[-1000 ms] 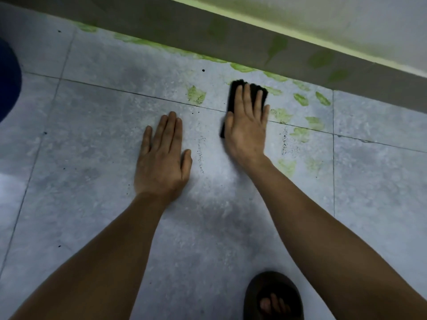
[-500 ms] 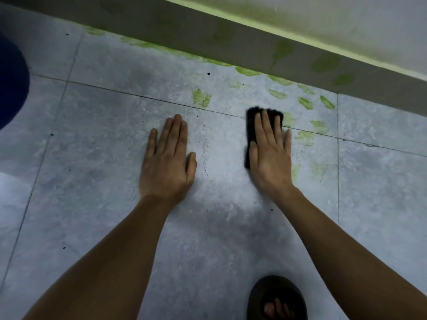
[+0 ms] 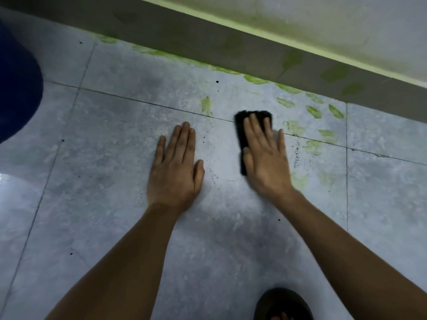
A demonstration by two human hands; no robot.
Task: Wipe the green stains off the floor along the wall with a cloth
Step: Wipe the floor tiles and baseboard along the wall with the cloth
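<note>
My right hand (image 3: 265, 158) presses flat on a black cloth (image 3: 241, 130) on the grey tiled floor; most of the cloth is hidden under the palm and fingers. Green stains (image 3: 314, 112) dot the floor to the right of the cloth and run along the foot of the wall (image 3: 256, 79). One smeared stain (image 3: 205, 105) lies just left of the cloth, beyond my left hand. My left hand (image 3: 175, 172) rests flat on the floor with fingers together, holding nothing, a short way left of the cloth.
A grey skirting board (image 3: 208, 38) with green blotches borders the floor at the top. A dark blue rounded object (image 3: 16, 88) sits at the left edge. My foot in a dark sandal (image 3: 282, 306) shows at the bottom. Small black specks (image 3: 297, 155) lie near the cloth.
My right hand slid the cloth toward me and to the right, away from the wall, then slightly back. The left hand stayed planted. The view shifted a little.
</note>
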